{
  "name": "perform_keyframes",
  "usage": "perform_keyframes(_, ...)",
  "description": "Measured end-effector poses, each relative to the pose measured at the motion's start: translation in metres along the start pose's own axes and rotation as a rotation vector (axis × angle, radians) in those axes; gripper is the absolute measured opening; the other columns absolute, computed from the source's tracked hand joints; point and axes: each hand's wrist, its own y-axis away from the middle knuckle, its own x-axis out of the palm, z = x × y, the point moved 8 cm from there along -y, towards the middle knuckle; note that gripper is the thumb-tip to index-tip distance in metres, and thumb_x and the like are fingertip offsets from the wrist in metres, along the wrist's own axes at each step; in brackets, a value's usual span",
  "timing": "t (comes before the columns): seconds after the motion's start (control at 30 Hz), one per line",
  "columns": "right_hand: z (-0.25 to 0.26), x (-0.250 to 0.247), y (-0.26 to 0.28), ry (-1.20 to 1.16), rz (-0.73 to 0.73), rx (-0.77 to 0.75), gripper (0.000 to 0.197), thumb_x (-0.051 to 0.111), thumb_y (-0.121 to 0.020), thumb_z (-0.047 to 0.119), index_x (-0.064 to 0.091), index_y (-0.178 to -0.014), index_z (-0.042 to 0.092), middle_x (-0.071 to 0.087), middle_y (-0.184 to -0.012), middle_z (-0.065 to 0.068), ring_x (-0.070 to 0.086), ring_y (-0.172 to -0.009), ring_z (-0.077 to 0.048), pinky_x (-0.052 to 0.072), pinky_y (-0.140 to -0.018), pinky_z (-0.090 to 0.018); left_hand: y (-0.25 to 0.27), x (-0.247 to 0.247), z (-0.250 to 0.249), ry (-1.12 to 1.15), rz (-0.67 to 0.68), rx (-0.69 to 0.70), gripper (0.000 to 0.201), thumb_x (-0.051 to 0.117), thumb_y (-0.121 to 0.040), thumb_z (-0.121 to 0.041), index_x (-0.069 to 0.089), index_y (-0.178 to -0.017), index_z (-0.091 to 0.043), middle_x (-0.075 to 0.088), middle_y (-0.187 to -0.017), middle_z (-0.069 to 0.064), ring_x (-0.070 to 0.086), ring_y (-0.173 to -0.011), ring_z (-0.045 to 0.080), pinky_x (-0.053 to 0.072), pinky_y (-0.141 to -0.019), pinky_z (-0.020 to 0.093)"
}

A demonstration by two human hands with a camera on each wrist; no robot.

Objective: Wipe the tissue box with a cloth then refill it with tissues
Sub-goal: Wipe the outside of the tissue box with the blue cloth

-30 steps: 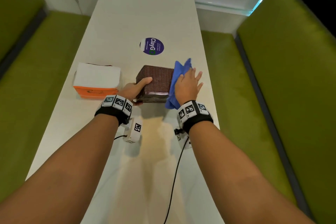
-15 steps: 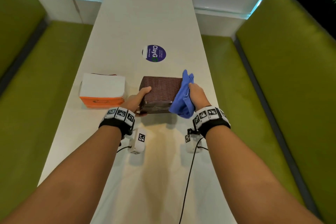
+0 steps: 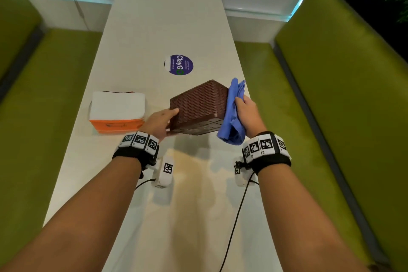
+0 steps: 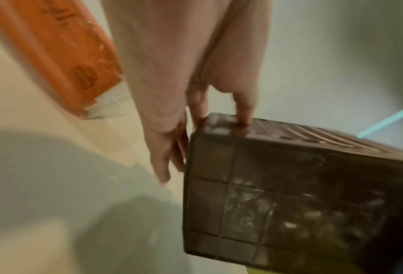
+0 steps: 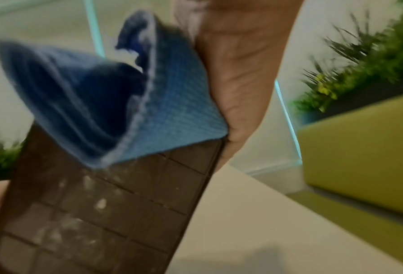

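The brown woven tissue box (image 3: 198, 104) is lifted off the table and tilted, its dusty gridded underside (image 4: 289, 194) facing me. My left hand (image 3: 159, 123) holds its left end, thumb on the woven face and fingers (image 4: 170, 157) along the side. My right hand (image 3: 247, 115) grips a bunched blue cloth (image 3: 231, 117) and presses it against the box's right end. In the right wrist view the cloth (image 5: 167, 118) hangs over the underside (image 5: 102, 213). A pack of white tissues in orange wrapping (image 3: 117, 108) lies on the table to the left.
The long white table (image 3: 167, 17) carries a round purple sticker (image 3: 179, 64) behind the box. Green benches (image 3: 331, 95) run along both sides. Wrist-camera cables (image 3: 234, 223) trail over the near table. A green plant (image 5: 359, 64) stands beyond the right bench.
The box has come up off the table and tilted its underside toward me. My right hand went from lying flat on the cloth to gripping it at the box's right end.
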Motion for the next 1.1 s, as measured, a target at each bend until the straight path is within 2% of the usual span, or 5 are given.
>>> perform_keyframes(0.27, 0.036, 0.025, 0.019, 0.271, -0.003, -0.207, 0.042, 0.035, -0.096, 0.018, 0.040, -0.138, 0.017, 0.060, -0.095, -0.018, 0.058, -0.081, -0.029, 0.043, -0.069, -0.032, -0.002, 0.020, 0.007, -0.117, -0.043, -0.068, 0.096, 0.057, -0.070, -0.074, 0.039, -0.140, -0.010, 0.056, -0.132, 0.006, 0.058, -0.108, 0.022, 0.050, -0.082, 0.034)
perform_keyframes(0.47, 0.033, 0.040, 0.031, 0.402, -0.070, -0.188, 0.049, 0.034, -0.099, 0.021, 0.025, -0.147, 0.022, 0.052, -0.111, -0.018, 0.052, -0.084, -0.029, 0.038, -0.072, -0.029, 0.003, 0.031, 0.003, -0.052, -0.001, -0.060, 0.083, 0.041, -0.094, -0.050, -0.016, -0.150, -0.027, 0.020, -0.158, 0.005, 0.037, -0.136, 0.031, 0.040, -0.085, 0.039)
perform_keyframes(0.73, 0.050, 0.074, 0.056, 0.812, 0.020, -0.525, 0.055, 0.028, -0.101, 0.028, 0.010, -0.152, 0.021, 0.006, -0.161, -0.008, -0.006, -0.148, -0.030, 0.002, -0.121, -0.043, 0.007, 0.031, -0.012, -0.074, -0.039, 0.009, 0.064, 0.055, -0.092, -0.035, 0.023, -0.145, -0.021, 0.047, -0.133, 0.009, 0.052, -0.079, 0.010, 0.042, -0.059, 0.026)
perform_keyframes(0.97, 0.018, 0.023, 0.027, 0.617, -0.211, -0.069, 0.051, 0.026, -0.102, 0.024, 0.019, -0.150, 0.007, 0.008, -0.161, -0.007, -0.005, -0.149, -0.029, 0.007, -0.120, -0.050, 0.006, 0.032, -0.016, -0.165, -0.051, 0.052, 0.066, 0.062, -0.088, -0.034, 0.027, -0.142, -0.020, 0.046, -0.135, 0.006, 0.052, -0.104, 0.019, 0.046, -0.082, 0.030)
perform_keyframes(1.1, 0.040, 0.053, 0.047, 0.692, -0.093, -0.307, 0.054, 0.025, -0.102, 0.022, 0.009, -0.151, 0.009, 0.007, -0.161, -0.008, -0.002, -0.149, -0.025, 0.004, -0.122, -0.042, 0.008, 0.037, -0.019, -0.136, -0.031, 0.029, 0.092, 0.074, -0.070, -0.047, 0.025, -0.142, -0.020, 0.047, -0.132, 0.010, 0.055, -0.111, 0.027, 0.048, -0.097, 0.044)
